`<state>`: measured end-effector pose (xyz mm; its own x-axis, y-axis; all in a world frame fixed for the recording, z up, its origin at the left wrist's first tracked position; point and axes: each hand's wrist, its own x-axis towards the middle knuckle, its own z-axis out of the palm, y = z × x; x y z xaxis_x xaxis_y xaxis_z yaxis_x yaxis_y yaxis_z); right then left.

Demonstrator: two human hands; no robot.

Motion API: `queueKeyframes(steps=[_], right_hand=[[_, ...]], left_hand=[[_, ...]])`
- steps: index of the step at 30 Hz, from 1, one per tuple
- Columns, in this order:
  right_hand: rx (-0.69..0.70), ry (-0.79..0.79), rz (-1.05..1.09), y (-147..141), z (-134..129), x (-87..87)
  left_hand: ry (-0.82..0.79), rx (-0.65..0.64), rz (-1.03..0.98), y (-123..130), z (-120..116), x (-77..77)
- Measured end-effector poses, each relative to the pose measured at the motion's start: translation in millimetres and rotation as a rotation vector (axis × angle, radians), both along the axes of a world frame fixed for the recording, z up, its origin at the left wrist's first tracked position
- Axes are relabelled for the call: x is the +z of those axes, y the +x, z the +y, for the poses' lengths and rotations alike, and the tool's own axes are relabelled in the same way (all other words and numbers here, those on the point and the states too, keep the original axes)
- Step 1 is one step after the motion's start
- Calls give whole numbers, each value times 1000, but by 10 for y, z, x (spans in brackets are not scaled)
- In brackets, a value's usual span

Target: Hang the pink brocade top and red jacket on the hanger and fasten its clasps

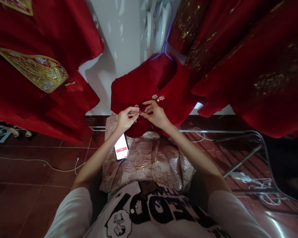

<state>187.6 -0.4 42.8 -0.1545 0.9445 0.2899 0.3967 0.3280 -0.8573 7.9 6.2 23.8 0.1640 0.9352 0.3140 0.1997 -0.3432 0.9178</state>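
Note:
A red garment [136, 87] hangs by its neck from a purple hanger [164, 48], its lower part resting over a shiny pink patterned cloth. Beaded flower-shaped ornaments [158, 98] sit on its front. My left hand [126, 118] is closed in a pinch at a second beaded closure on the garment's front. From the other side my right hand [156, 114] pinches at the same spot, thumb and index finger together. The fingertips of both hands nearly meet there and partly hide the closure. Just below my left hand lies a phone [121, 148] with a lit screen.
The pink patterned cloth [141, 158] covers my lap area. Red embroidered garments [39, 66] hang at left, and more red and gold ones [253, 72] at right. A black chair [285, 165] with metal legs stands at right, near white cables [265, 195] on the tiled floor.

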Motion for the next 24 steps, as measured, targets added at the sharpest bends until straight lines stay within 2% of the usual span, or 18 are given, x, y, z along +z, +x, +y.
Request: queueKeyframes(steps=[8,17,21,24], right_hand=[[-59,-5,-24,-32,-16,25],[-113,107,-82,-75,38,-32],[-85,109,-81,-66,39,-42],[-43,58,-46,-28,6,-26]], left_hand=[[166,4,132,10,-17,40],[232,54,353,-45,-15,150],[192,8,355,-80,31,151],[120,-28,301,-101,61,91]])
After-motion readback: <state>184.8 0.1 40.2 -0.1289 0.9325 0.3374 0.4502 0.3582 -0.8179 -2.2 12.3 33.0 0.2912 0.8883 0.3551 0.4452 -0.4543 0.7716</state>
